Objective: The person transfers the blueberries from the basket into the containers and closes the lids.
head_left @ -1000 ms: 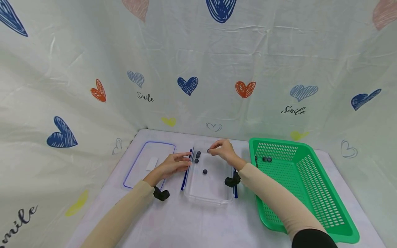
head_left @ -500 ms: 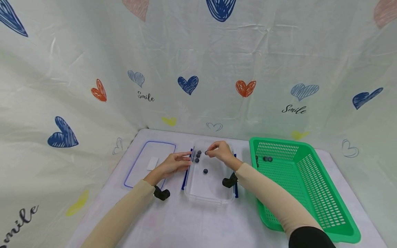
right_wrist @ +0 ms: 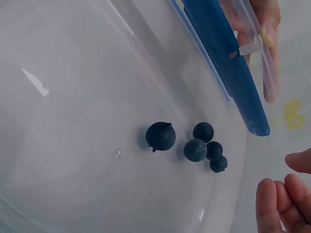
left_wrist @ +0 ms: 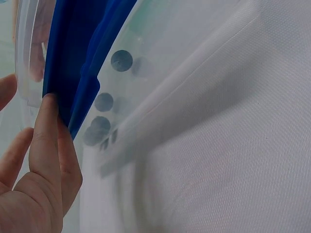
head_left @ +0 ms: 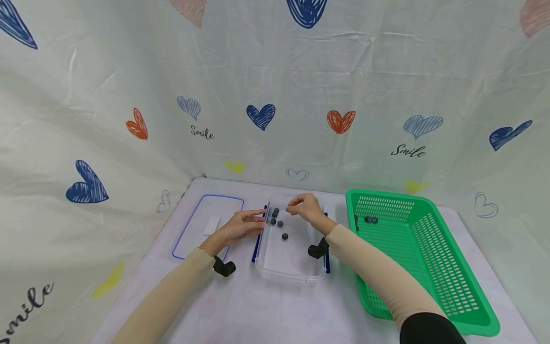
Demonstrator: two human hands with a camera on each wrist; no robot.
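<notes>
A clear plastic box (head_left: 296,260) with blue side latches (right_wrist: 223,58) stands open on the table. Several small dark blue balls lie inside toward its far left corner; one ball (right_wrist: 160,136) sits apart from a cluster (right_wrist: 195,149) of others. My left hand (head_left: 239,227) is at the box's left side, its extended fingers (left_wrist: 46,131) touching the blue latch. Over the far part of the box is my right hand (head_left: 307,208). Its thumb and fingers (right_wrist: 266,201) are parted, with nothing between them.
To the right, a green perforated basket (head_left: 388,194) holds several more dark balls (head_left: 371,220) near its far left corner. A clear lid with a blue rim (head_left: 191,217) lies left of the box, a white rectangle (head_left: 211,225) on it. A heart-printed sheet hangs behind the table.
My right hand moved slightly left over the box and let go of a dark ball, which now lies beside the others inside. My left hand stayed at the box's side.
</notes>
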